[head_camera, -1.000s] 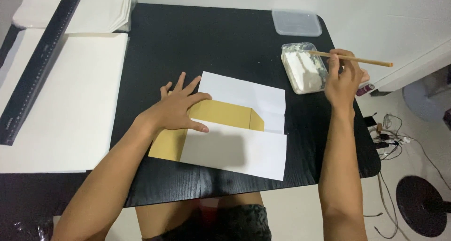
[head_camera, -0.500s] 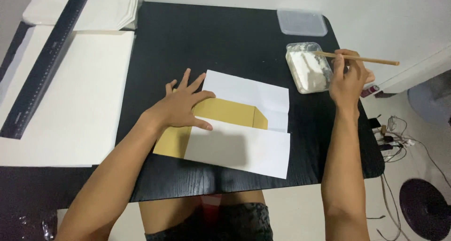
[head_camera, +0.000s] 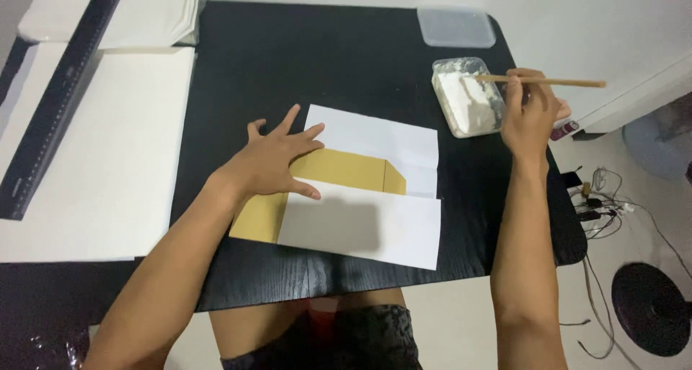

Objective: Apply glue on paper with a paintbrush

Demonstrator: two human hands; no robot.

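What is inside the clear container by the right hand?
The clear container holds a white paste or powder, with the tip of the wooden stick held by the right hand dipped in. Its bottom is covered.

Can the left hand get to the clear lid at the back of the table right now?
Probably yes. The left hand lies flat on the brown paper, and only bare black table separates it from the lid; it would have to let the paper go.

- The bare black table [head_camera: 324, 60] lies open between the white paper sheets [head_camera: 94, 153] and the paste tub [head_camera: 468, 99]
- The lid [head_camera: 455, 27] stands behind the tub
- The black ruler [head_camera: 61, 96] crosses the left sheets
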